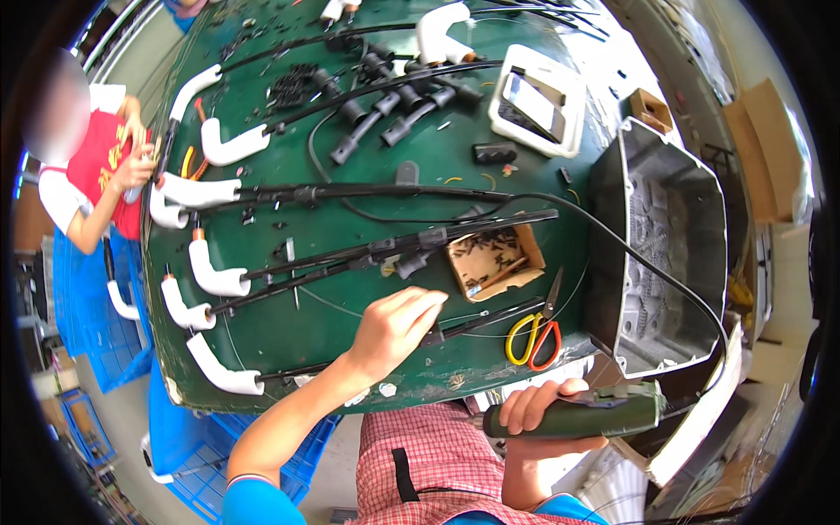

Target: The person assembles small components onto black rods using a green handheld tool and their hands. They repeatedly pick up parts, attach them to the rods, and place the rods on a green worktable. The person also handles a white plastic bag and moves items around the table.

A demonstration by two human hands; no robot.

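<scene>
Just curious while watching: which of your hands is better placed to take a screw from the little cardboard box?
Probably the left hand: it rests on the green table beside the cardboard box, fingers free. The right hand grips the green power screwdriver below the table edge.

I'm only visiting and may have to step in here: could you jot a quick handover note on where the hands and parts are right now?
Left hand: pressing on a black cable piece near the green table's front edge.
Right hand: closed in a grip on a green corded power screwdriver, held off the table.
Nearby: cardboard box of small dark screws, yellow-and-red scissors, grey metal housing.
Rows of black cables with white elbow ends lie to the left. How many are finished cannot be told.
</scene>
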